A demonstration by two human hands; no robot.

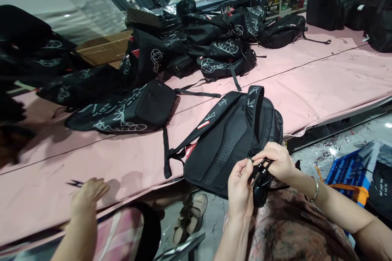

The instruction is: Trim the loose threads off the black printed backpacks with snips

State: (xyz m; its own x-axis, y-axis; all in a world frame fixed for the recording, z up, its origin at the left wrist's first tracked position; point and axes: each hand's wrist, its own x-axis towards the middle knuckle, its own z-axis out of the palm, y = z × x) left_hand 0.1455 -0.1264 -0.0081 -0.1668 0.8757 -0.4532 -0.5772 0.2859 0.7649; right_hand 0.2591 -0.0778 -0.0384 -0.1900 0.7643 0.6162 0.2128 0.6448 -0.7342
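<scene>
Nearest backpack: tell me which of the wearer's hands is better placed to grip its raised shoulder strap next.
Probably the right hand: it is nearer the raised shoulder strap, while the left hand sits lower. The right holds a dark object, though, so may need freeing first.

– How many in hand?
– One backpack [232, 140], with two shoulder straps [211, 116].
– And elsewhere?
– One pink surface [324, 73], one pair of snips [74, 183], one blue crate [337, 177], one bracelet [316, 189].
– The heaped bags [226, 47] behind?
– Several, but they overlap too much for an exact count.
</scene>
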